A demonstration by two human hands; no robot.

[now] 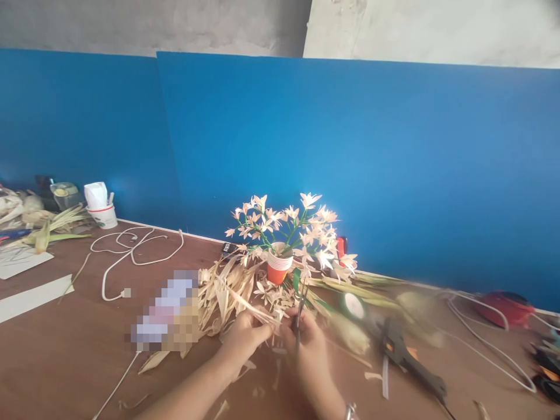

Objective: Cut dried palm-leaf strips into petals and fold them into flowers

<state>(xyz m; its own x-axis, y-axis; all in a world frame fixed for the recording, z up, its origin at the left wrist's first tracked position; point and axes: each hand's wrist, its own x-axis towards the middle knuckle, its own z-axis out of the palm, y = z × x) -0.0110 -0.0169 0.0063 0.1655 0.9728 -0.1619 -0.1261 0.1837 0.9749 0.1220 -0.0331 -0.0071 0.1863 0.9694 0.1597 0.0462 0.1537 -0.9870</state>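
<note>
My left hand [249, 335] is closed on a pale strip of dried corn husk [247, 304], which slants up and to the left. My right hand [308, 341] grips dark scissors [300, 309], blades pointing up, and its fingertips meet the left hand's at the strip's lower end. Just behind the hands, an orange and white paper cup [279, 269] holds a bunch of cream husk flowers [306, 224] on green stems. Loose dried husks [223, 291] lie in a heap to the left of the cup.
A glue gun [409, 359] lies to the right, beside blurred corn cobs [350, 332]. A pixelated flat object [164, 312] and white cables [131, 251] are on the left. Farther left stands a white cup [102, 214]. A blue panel [371, 163] borders the brown table [79, 361].
</note>
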